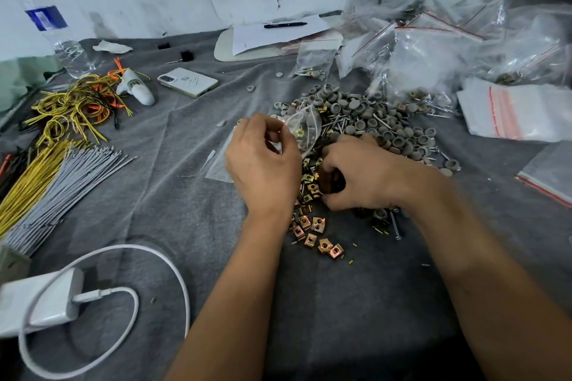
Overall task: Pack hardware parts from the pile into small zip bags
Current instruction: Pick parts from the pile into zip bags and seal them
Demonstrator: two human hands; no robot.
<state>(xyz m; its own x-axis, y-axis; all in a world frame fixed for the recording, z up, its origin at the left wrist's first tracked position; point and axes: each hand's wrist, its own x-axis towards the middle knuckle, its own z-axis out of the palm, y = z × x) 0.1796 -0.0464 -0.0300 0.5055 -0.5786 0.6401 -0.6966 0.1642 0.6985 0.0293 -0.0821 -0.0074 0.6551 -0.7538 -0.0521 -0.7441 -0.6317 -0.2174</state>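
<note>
The left hand (pixel 263 161) pinches a small clear plastic zip bag (pixel 301 130) by its mouth and holds it up over the near edge of the mixed pile of hardware parts (pixel 371 130); one yellowish clip shows through the film, so this bag looks barely started. The right hand (pixel 356 176) is curled down into the brass-coloured square clip nuts (pixel 315 226), fingers closed as if gathering some, though what it actually grips is hidden under the palm.

Judging by the layout, the job is partly done: a heap of filled clear bags with red seal strips (pixel 433 49) sits at the back right, and one small filled bag (pixel 312 62) lies apart just beyond the pile. Plenty remains: grey round rubber caps (pixel 399 133), long steel screws and the clip nuts are spread thickly across the grey cloth-covered surface (pixel 185 210). A flat stack of empty zip bags (pixel 520 114) waits at the right.

Around the work lie a white phone (pixel 188 81), a clear water bottle with a blue label (pixel 52 28), yellow and grey cable ties (pixel 55 170), a white charger with its looped cable (pixel 40 303), and papers with a black pen (pixel 284 25). None of it blocks the hands; the likelier nuisance is the parts being mixed together, which makes sorting slow.
</note>
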